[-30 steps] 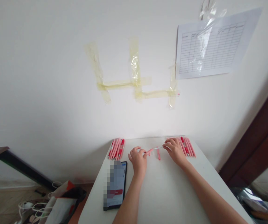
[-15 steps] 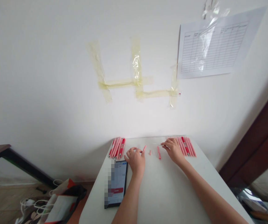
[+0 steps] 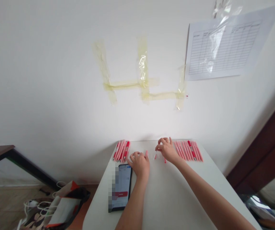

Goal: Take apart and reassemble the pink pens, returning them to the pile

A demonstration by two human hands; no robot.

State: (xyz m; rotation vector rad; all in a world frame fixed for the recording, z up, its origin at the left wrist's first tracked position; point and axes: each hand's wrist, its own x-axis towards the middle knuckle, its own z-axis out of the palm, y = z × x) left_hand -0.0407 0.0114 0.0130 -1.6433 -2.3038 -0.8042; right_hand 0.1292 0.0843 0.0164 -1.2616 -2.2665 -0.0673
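Note:
My left hand [image 3: 140, 163] rests on the white table [image 3: 171, 198], fingers curled round a pink pen barrel [image 3: 147, 154] that sticks up past the thumb. My right hand [image 3: 166, 149] hovers just right of it, thumb and forefinger pinched near a thin white refill [image 3: 155, 156]. A small pink pen part [image 3: 165, 159] lies under the right wrist. One row of pink pens [image 3: 121, 150] lies at the table's far left, another row of pink pens [image 3: 188, 150] at the far right.
A phone [image 3: 121, 187] with a lit screen lies on the table's left side by my left forearm. The table stands against a white wall with tape strips [image 3: 143, 86] and a taped paper form [image 3: 223, 44]. Bags and cables [image 3: 56, 207] lie on the floor at left.
The pen has been pulled apart. My left hand drew back left with the barrel. My right hand moved from the right row of pens toward the table's middle with the refill.

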